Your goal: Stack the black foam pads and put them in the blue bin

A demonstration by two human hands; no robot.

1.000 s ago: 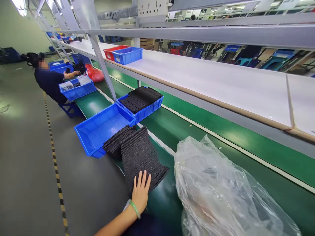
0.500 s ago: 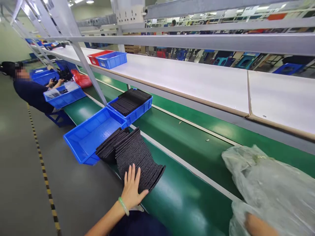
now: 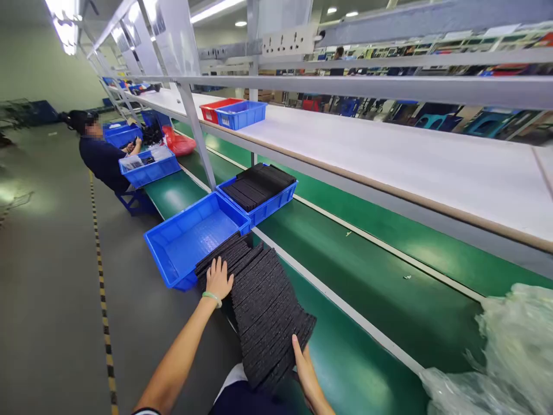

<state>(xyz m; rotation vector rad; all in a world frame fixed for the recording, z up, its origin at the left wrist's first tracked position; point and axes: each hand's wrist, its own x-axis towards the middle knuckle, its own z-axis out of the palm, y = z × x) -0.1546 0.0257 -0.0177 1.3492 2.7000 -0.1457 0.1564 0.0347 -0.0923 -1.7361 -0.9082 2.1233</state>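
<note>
A long row of black foam strips (image 3: 265, 305) leans in a fanned pile on the near green conveyor belt, its near end close to my body. My left hand (image 3: 219, 280) lies over the far, left part of the pile with its fingers stretched out. At the near right end my right hand (image 3: 306, 369) grips the strips, thumb on top and the other fingers mostly hidden below. Touching the far end of the pile is a blue bin (image 3: 175, 271). Behind it, a second blue bin (image 3: 273, 212) holds neatly stacked black strips.
Crumpled clear plastic (image 3: 514, 346) lies at the right on the belt (image 3: 371, 271). Above runs a white shelf (image 3: 367, 144) bearing a red bin (image 3: 209, 109) and a blue bin (image 3: 244, 117). A metal post (image 3: 196, 132) stands behind the bins. A co-worker (image 3: 101, 158) sits at far left.
My right hand has left the plastic and now grips the near end of the strips. My left hand has moved to the far end. The plastic appears farther right as the view shifts.
</note>
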